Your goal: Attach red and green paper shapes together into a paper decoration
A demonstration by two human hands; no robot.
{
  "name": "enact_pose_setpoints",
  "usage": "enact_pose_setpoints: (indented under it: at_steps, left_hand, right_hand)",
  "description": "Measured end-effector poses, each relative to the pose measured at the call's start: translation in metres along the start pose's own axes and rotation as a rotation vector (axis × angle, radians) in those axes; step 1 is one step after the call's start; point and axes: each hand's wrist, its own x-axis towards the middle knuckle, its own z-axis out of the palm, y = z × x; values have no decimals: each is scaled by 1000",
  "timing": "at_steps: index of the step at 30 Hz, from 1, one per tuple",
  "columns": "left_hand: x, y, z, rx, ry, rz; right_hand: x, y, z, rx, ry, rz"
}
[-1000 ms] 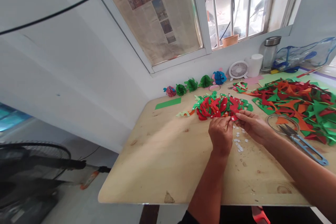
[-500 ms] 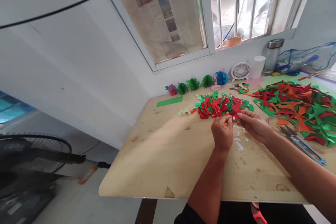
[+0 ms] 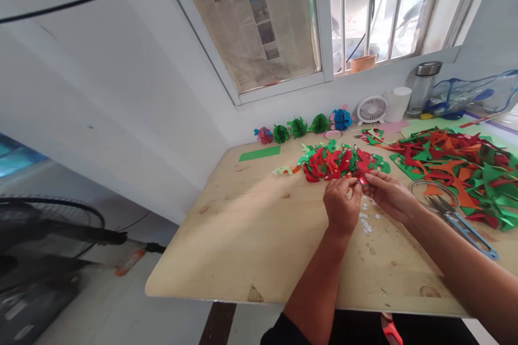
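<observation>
Over the table my left hand (image 3: 341,206) and my right hand (image 3: 390,194) meet, fingertips pinched on a small red paper cutout (image 3: 362,181) with a white square on it. Just behind them lies a pile of red and green paper cutouts (image 3: 332,163), many dotted with white squares. Several loose white paper squares (image 3: 367,225) lie on the wood below my fingers. A blue-handled pair of snips (image 3: 465,226) rests beside my right forearm, close to a roll of clear tape (image 3: 435,194).
On the wooden table (image 3: 243,242), red, orange and green paper scraps (image 3: 461,170) heap up at the right. Along the wall stand folded paper figures (image 3: 298,127), a small white fan (image 3: 371,110) and a glass bottle (image 3: 423,89). A green strip (image 3: 259,153) lies at the back left.
The view has shifted slightly. Both hands stay together on the red cutout, whose white square now shows more fully between the fingertips.
</observation>
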Motion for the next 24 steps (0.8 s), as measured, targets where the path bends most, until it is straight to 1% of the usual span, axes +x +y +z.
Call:
enact_pose_setpoints:
  at_steps: [5,10,16,19,24]
  left_hand:
    - [0,-2,0,52,-1,2]
    - [0,-4,1,42,4,9]
    - [-1,-5,2,65,-18,11]
    - [-2,-5,2,72,-25,19]
    - [-2,-7,2,101,3,35]
  right_hand:
    - [-1,0,1,-6,10,10]
    - [-2,-1,4,-15,33,6]
    - [-2,0,4,-19,33,4]
    - [-2,1,4,-5,50,-4]
    - [-3,1,9,51,58,19]
